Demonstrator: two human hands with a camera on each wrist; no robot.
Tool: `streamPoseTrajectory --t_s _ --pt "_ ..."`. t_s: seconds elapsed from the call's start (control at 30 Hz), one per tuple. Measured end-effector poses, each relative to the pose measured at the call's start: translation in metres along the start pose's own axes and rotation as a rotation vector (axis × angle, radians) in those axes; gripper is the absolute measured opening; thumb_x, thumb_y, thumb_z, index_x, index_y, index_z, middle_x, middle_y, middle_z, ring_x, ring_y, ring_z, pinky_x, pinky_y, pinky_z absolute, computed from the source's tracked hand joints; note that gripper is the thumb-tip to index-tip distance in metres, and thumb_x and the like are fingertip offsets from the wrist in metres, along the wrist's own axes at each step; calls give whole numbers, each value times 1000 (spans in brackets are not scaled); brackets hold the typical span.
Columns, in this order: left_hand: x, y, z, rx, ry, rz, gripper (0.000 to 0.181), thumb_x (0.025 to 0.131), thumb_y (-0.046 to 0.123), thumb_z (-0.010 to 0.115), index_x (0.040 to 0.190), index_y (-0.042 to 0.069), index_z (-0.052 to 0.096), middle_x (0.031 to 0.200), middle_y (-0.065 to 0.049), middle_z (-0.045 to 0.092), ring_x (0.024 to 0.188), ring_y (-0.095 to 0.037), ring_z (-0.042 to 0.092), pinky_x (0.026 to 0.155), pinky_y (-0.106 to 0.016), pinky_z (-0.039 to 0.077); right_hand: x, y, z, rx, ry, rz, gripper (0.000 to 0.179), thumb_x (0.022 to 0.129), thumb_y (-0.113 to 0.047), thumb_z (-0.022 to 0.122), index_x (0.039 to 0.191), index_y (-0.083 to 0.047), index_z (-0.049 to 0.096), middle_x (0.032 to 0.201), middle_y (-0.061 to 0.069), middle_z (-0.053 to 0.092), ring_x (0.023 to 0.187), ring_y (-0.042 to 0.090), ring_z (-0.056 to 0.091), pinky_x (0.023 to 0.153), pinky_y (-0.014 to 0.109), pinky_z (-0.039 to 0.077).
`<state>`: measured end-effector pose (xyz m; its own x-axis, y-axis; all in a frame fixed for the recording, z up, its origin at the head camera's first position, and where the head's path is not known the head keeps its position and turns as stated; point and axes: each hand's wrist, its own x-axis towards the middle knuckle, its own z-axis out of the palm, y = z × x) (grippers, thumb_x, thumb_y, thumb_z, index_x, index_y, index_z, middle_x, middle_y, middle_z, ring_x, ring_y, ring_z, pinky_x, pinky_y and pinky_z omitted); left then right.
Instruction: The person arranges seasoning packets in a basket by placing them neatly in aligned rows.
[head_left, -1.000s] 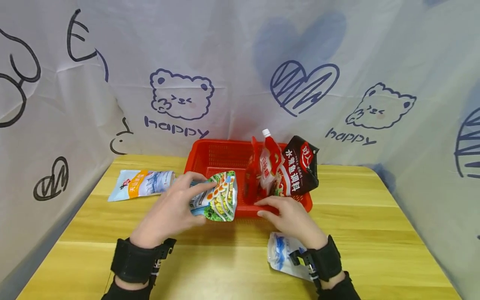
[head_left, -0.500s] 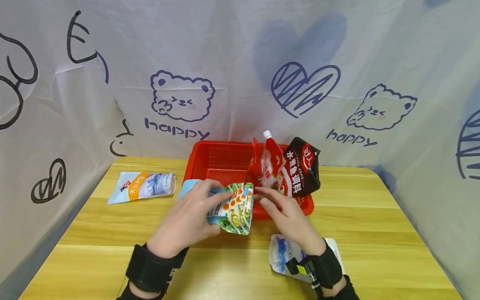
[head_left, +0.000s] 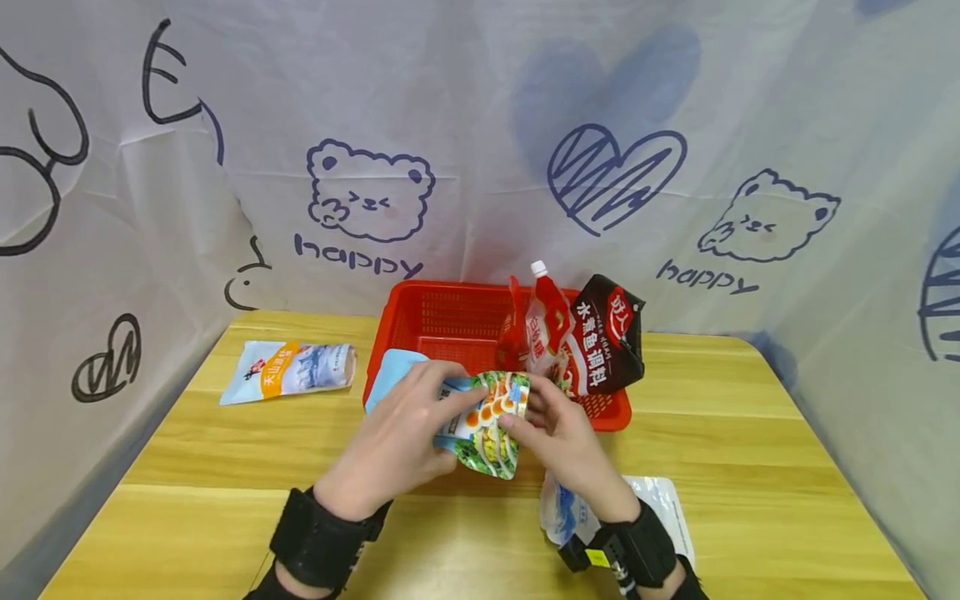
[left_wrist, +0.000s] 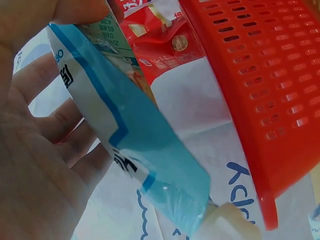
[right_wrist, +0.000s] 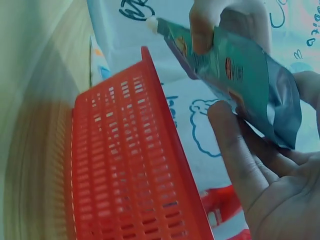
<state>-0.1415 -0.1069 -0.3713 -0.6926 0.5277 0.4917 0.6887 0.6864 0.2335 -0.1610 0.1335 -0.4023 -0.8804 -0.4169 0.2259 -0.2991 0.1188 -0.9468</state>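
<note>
A wooden table carries a red basket, an orange-banded pouch and a white pouch.

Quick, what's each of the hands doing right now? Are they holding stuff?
Left hand: closed, holding the food pouch.
Right hand: closed, holding one end of the same pouch.

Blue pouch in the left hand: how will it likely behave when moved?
The blue pouch will probably flex: its film shows a fold in the right wrist view. It could also slip easily, given its glossy highlights there.
</note>
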Motion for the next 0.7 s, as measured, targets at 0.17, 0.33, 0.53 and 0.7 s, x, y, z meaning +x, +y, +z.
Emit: streamPoseTrajectory --t_s 0.17,0.33,0.53,0.7 --pt "1 1 2 8 -3 1 70 67 2 90 133 17 72 134 -10 57 119 -27 53 98 -41 54 -1 -1 4 56 43 40 51 99 -8 69 145 2 48 129 26 65 107 24 72 84 33 62" --pt "2 1 4 -2 15 19 73 67 3 93 135 16 70 137 -10 56 124 -28 53 104 -44 51 -2 -2 5 79 105 52 48 98 -5 69 141 5 50 124 27 65 100 17 73 83 30 62" --pt "2 0 5 1 70 53 76 67 6 95 137 15 68 146 -12 54 136 -33 48 116 -51 40 -2 -4 6 168 141 54 47 98 0 65 140 8 47 123 28 64 96 16 73 81 30 62" --pt "2 -2 3 -5 91 23 81 66 17 101 139 15 66 153 -14 49 143 -36 40 120 -62 29 -2 -5 7 216 190 55 45 97 4 63 139 9 46 121 24 65 95 14 73 80 29 62"
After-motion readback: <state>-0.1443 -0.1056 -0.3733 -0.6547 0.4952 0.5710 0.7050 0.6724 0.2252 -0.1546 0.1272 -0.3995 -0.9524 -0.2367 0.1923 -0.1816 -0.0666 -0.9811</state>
